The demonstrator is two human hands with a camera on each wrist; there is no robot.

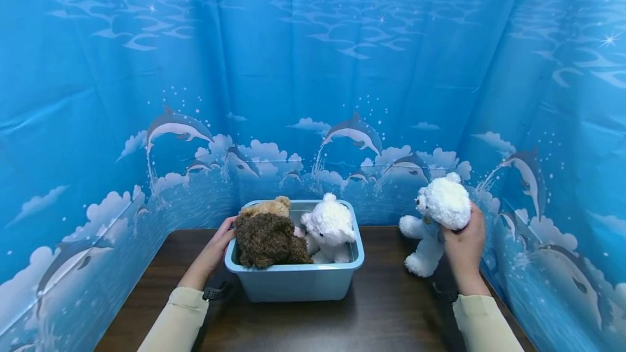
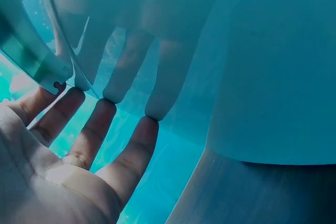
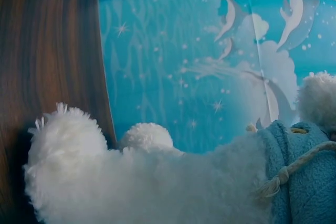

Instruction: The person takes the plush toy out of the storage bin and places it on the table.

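A white plush bear [image 1: 445, 200] is in my right hand [image 1: 465, 249], which grips it behind the head and neck, at the right of the table. Its white fluffy body [image 3: 173, 177] and a blue-grey fleece garment [image 3: 294, 156] tied with a cord fill the lower right wrist view; the hand is hidden there. My left hand [image 1: 219, 244] is at the left side of a light blue plastic bin [image 1: 298, 285]. In the left wrist view, the extended fingers [image 2: 134, 153] rest their tips against the bin's outer wall.
Inside the bin lie a dark brown plush toy [image 1: 269, 240], a light brown one [image 1: 271, 207] behind it and another white plush bear [image 1: 332, 224]. The bin stands on a dark wooden table [image 1: 386, 308]. A blue dolphin-print curtain [image 1: 303, 86] surrounds the table's back and sides.
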